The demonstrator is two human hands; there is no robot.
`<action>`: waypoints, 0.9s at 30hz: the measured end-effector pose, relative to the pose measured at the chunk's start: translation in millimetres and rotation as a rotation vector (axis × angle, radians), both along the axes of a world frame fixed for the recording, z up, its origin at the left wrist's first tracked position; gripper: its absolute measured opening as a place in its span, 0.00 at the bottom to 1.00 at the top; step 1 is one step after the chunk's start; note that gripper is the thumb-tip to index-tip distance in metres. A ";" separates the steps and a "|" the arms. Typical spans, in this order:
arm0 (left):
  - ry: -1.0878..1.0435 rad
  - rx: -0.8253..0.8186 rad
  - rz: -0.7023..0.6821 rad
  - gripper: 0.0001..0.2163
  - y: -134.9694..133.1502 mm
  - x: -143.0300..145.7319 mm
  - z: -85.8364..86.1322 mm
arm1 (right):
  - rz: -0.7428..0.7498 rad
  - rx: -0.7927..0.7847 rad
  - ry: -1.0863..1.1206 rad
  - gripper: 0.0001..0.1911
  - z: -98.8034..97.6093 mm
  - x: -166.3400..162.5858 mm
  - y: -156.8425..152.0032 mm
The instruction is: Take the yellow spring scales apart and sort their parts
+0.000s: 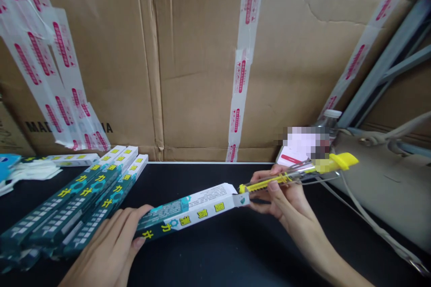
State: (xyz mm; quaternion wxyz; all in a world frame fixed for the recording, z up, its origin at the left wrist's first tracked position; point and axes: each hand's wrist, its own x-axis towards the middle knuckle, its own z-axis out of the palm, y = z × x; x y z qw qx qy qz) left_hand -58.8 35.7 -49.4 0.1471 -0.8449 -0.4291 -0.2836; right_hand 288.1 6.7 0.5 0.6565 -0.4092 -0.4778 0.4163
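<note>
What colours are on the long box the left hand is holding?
The box is mostly white and dark green, with yellow writing, in the head view.

The person's left hand (112,244) reaches in from the near edge, left of centre, its back turned up. The left fingers (129,224) lie close together, gently bent and pointing right, with the left thumb (138,243) on their near side, in a gripping pose. The right hand (286,199) is farther off, right of centre, pinching between thumb and curled fingers. The bare right forearm (332,258) slants in from the near right.
</note>
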 end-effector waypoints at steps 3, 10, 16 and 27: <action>-0.012 0.014 -0.006 0.16 0.1 0.5 -0.2 | -0.061 0.034 -0.017 0.16 3.1 -1.5 0.9; -0.009 -0.037 -0.003 0.16 0.0 0.9 -1.4 | -0.054 0.143 -0.010 0.13 12.9 -7.0 -3.2; 0.007 -0.026 -0.003 0.16 1.2 0.5 -4.8 | 0.034 0.121 0.030 0.09 6.8 -1.9 -6.6; -0.010 -0.035 0.004 0.15 0.2 0.5 -5.1 | 0.065 -0.094 0.297 0.16 7.7 -6.0 -0.7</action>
